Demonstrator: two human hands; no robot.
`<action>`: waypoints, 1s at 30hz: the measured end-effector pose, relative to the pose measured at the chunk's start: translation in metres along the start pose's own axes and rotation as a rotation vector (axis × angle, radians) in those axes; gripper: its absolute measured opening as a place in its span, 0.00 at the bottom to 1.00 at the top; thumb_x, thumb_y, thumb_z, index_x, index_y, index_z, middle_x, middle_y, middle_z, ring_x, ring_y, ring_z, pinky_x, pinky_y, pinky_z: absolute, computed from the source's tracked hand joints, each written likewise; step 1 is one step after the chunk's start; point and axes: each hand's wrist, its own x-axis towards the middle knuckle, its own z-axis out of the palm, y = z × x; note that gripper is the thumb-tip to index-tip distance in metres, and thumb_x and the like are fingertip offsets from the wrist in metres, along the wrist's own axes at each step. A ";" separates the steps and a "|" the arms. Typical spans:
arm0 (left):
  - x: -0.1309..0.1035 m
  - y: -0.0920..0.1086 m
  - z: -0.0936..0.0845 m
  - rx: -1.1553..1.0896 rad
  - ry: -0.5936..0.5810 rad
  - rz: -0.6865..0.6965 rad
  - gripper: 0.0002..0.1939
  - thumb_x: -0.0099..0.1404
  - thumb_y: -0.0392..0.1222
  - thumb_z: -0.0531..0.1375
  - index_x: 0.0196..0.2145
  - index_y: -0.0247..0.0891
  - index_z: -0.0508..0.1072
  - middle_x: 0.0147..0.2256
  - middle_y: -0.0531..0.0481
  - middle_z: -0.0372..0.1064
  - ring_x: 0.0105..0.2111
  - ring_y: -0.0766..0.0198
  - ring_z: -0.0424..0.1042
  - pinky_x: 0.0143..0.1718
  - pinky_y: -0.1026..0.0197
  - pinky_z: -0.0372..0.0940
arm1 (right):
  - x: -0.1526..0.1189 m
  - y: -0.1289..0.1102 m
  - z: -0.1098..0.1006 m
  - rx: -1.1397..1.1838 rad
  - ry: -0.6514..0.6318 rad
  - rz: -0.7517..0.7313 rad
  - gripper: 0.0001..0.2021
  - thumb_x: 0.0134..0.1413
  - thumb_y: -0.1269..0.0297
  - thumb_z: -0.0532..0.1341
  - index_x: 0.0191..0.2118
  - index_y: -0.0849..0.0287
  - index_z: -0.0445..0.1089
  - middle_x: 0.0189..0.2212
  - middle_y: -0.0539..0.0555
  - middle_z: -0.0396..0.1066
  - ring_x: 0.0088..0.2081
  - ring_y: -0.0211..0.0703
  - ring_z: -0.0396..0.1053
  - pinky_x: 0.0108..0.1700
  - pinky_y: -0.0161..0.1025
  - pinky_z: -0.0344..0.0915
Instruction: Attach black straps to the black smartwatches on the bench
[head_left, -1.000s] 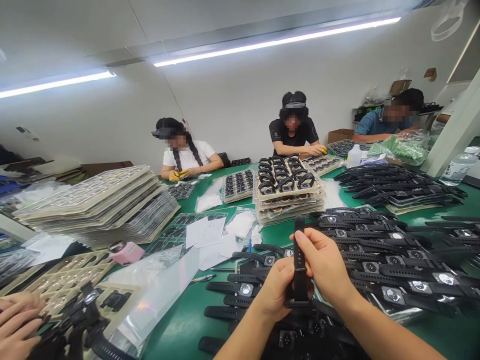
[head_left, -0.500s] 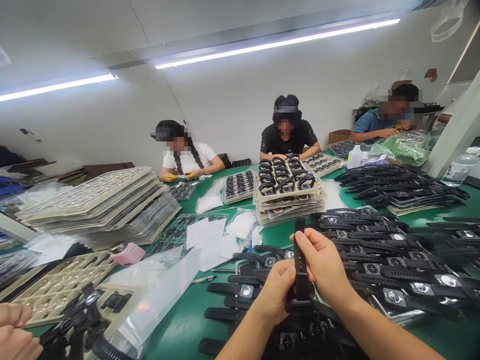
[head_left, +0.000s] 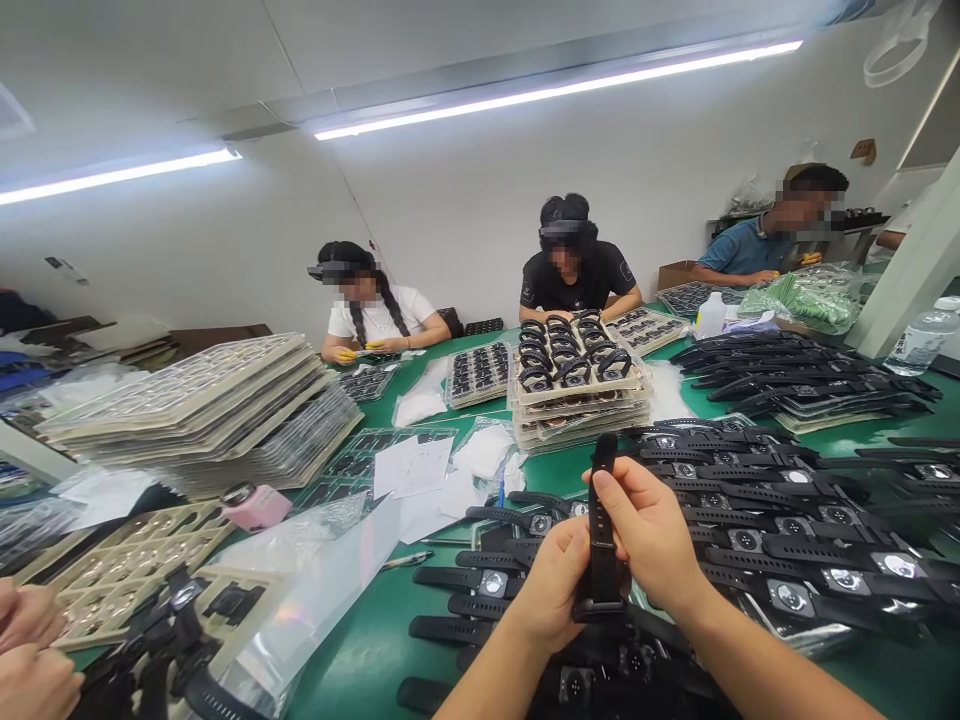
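Pinching a flat black strap (head_left: 602, 525), left hand (head_left: 555, 580), right hand (head_left: 651, 535), glossy tabletop (head_left: 349, 625)

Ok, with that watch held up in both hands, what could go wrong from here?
1. If the left grip or right grip slips, the watch might drop onto the other watches around it and scuff one.
2. Those watches lie crowded and overlapping, so a low sweep of the forearm could drag several out of line.
3. The stacked trays ahead carry looped watches on top; a knock might shift them.
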 end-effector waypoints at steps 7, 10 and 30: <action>0.002 -0.002 -0.010 0.227 0.027 0.117 0.29 0.63 0.66 0.65 0.34 0.32 0.81 0.22 0.54 0.62 0.22 0.70 0.57 0.26 0.66 0.55 | 0.003 0.001 -0.007 -0.047 -0.071 -0.043 0.23 0.60 0.41 0.66 0.30 0.58 0.70 0.22 0.45 0.61 0.22 0.32 0.55 0.23 0.31 0.54; 0.001 0.003 -0.013 0.453 0.128 0.226 0.28 0.65 0.65 0.65 0.41 0.34 0.82 0.29 0.49 0.73 0.30 0.64 0.67 0.35 0.63 0.62 | 0.004 -0.001 -0.011 -0.136 -0.115 -0.105 0.21 0.63 0.43 0.64 0.32 0.58 0.72 0.26 0.48 0.65 0.28 0.36 0.60 0.30 0.33 0.60; -0.013 0.024 -0.001 1.418 0.276 0.838 0.14 0.74 0.39 0.59 0.56 0.40 0.70 0.36 0.49 0.77 0.33 0.62 0.76 0.36 0.62 0.72 | 0.002 0.012 -0.017 -0.031 -0.042 -0.066 0.15 0.67 0.48 0.61 0.43 0.55 0.74 0.28 0.48 0.67 0.28 0.38 0.63 0.30 0.33 0.64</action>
